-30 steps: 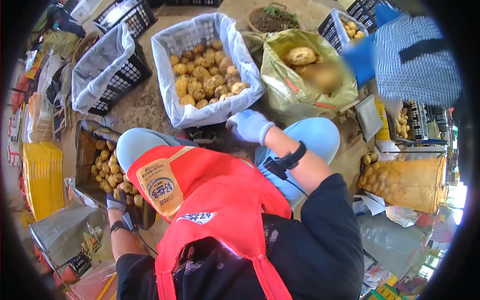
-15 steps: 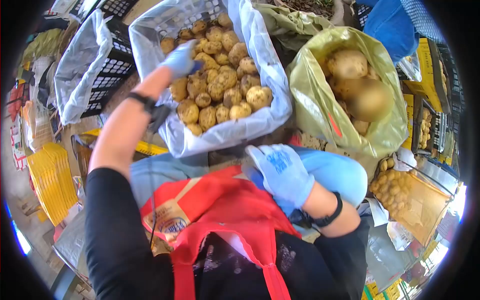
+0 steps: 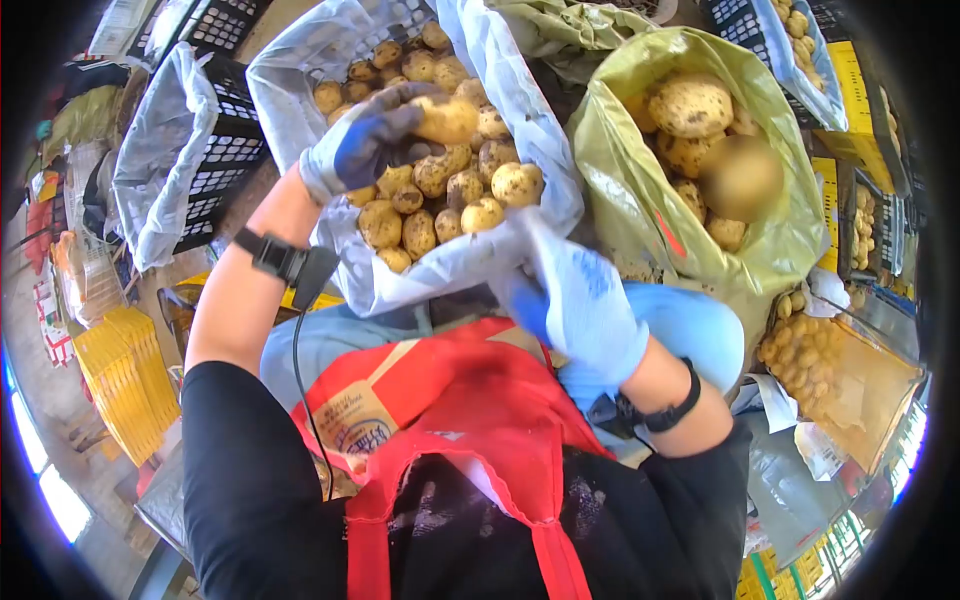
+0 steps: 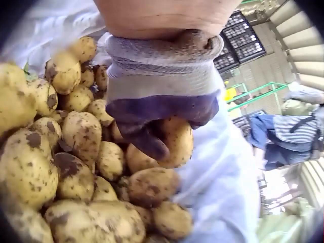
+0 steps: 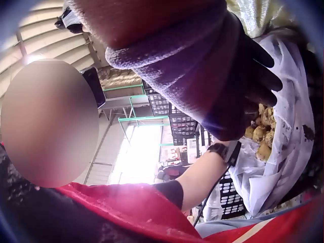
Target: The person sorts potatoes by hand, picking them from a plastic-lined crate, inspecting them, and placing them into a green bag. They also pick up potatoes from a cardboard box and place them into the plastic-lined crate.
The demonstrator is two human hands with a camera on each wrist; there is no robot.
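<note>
Left hand (image 3: 370,145), gloved: curled round one potato (image 3: 450,120), above the potatoes (image 3: 432,178) in a white-lined crate (image 3: 390,285). Right hand (image 3: 590,310), gloved: blurred in head view; right wrist view shows fingers (image 5: 263,81) spread. Beside crate: olive plastic sack (image 3: 630,170), large potatoes (image 3: 692,105) within. Left wrist view only: second person (image 4: 296,131), patterned clothing.

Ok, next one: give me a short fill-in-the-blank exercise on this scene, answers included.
1. The left hand holds a ____ above a lined crate.
2. In the head view, the green bag stands to the ____ of that crate.
3. The person's apron is ____.
4. The right hand wears a ____.

Missing words: potato; right; red; glove.
</note>
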